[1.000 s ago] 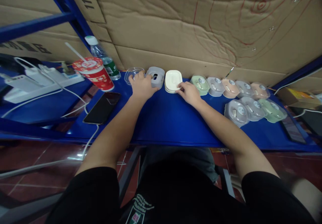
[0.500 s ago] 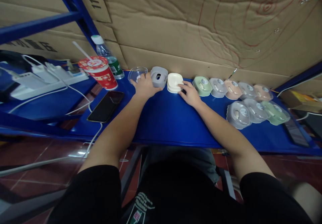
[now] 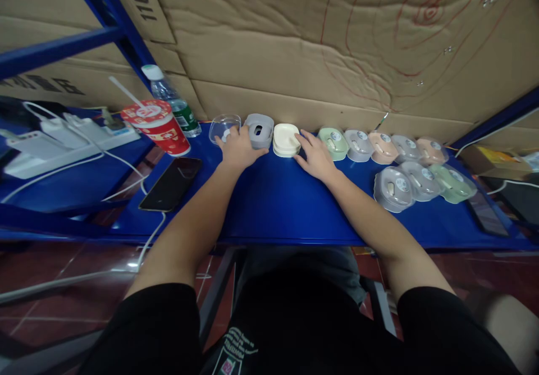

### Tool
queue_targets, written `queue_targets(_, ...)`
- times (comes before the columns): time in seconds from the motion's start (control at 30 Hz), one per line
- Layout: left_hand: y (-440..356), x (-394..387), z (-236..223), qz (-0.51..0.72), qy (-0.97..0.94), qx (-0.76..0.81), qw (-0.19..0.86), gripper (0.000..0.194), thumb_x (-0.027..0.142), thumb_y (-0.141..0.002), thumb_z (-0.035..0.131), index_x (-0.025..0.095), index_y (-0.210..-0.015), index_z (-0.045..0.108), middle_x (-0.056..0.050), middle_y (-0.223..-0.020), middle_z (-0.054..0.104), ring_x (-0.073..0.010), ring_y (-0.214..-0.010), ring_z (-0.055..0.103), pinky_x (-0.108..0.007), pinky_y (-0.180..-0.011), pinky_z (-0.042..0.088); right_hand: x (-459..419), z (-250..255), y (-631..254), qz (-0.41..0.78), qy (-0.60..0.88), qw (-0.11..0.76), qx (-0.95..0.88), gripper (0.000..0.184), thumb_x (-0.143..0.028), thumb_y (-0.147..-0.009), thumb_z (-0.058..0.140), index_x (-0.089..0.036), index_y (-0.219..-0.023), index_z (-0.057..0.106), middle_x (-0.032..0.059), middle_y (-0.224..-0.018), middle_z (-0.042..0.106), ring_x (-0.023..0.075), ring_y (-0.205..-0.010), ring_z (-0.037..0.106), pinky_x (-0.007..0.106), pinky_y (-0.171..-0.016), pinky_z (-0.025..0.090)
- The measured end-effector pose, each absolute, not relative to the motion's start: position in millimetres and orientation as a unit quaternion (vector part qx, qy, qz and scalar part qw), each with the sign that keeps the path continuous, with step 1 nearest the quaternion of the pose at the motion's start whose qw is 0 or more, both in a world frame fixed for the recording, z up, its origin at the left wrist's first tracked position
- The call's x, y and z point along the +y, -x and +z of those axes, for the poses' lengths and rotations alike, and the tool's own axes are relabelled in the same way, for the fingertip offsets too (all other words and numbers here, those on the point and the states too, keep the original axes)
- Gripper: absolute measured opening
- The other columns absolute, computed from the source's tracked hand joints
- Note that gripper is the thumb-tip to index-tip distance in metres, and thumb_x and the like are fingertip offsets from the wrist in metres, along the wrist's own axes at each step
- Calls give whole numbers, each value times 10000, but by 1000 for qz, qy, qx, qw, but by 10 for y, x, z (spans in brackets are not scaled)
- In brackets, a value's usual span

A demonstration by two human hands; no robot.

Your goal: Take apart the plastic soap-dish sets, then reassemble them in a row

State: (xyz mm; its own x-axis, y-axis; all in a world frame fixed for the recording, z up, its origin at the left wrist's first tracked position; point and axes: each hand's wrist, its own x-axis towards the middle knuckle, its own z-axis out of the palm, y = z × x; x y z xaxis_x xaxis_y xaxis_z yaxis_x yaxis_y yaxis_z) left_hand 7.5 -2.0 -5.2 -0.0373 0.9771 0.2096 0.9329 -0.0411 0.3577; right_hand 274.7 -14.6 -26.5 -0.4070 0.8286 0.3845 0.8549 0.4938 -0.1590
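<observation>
On the back part of the blue table stand a clear plastic lid or tub point(image 3: 219, 121), a grey container with a dark oval hole point(image 3: 264, 125) and cream-coloured square pieces point(image 3: 286, 138) in a low stack. My left hand point(image 3: 236, 149) has its fingers spread between the clear piece and the grey container, fingertips at both; whether it grips either I cannot tell apart from the spread. At the right edge of the cream stack, my right hand point(image 3: 315, 156) lies with fingers fanned out, its fingertips against or just beside the stack.
Lidded containers in green point(image 3: 334, 145), grey point(image 3: 359, 146) and peach point(image 3: 383, 149) line the right, with several more in front point(image 3: 393, 190). Left are a red cup with straw point(image 3: 166, 136), a bottle point(image 3: 183, 114), a phone point(image 3: 170, 185) and a power strip point(image 3: 71, 153). Cardboard point(image 3: 252, 44) backs the table.
My right hand's fingers have spread more and sit slightly farther from the cream stack's middle. My left hand stays by the clear and grey pieces. The camera view has shifted a little.
</observation>
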Motion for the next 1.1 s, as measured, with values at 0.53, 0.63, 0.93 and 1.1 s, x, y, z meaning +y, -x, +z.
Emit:
queue_targets(0.53, -298, -145, -38, 244, -773, 585, 13, 994, 682, -803, 801, 223, -1608, 438, -222, -1691, 383, -488, -1578, 319, -680, -1288, 216, -391, -96, -3421, -48, 567, 216, -794, 632, -634, -908, 713, -190, -1356, 693, 208, -1524, 609, 464, -1454, 514, 722, -1215, 362)
queue_targets(0.63, -336, -149, -80, 260, -794, 549, 11, 974, 685, -800, 804, 233, -1593, 465, -221, -1658, 425, -502, -1541, 367, -680, -1259, 268, -422, -31, -3470, 9, 568, 233, -789, 796, -633, -834, 780, -186, -1473, 625, 203, -1572, 566, 449, -1431, 548, 657, -1167, 461)
queue_targets(0.93, -423, -235, -105, 307, -858, 412, -6, 744, 524, -873, 807, 235, -1511, 555, -189, -1588, 538, -427, -1472, 490, -617, -1228, 347, -501, 178, -3470, 36, 521, 356, -775, 545, -593, -856, 740, -244, -1274, 736, 127, -1293, 762, 368, -1166, 699, 584, -1031, 558)
queue_targets(1.1, -521, -379, -38, 373, -867, 328, -35, 473, 407, -981, 681, 239, -1420, 627, -148, -1453, 667, -333, -1352, 612, -536, -1148, 424, -598, 260, -3379, 172, 426, 401, -793, 566, -726, -902, 678, -231, -1162, 767, 86, -1119, 812, 259, -941, 740, 422, -843, 593)
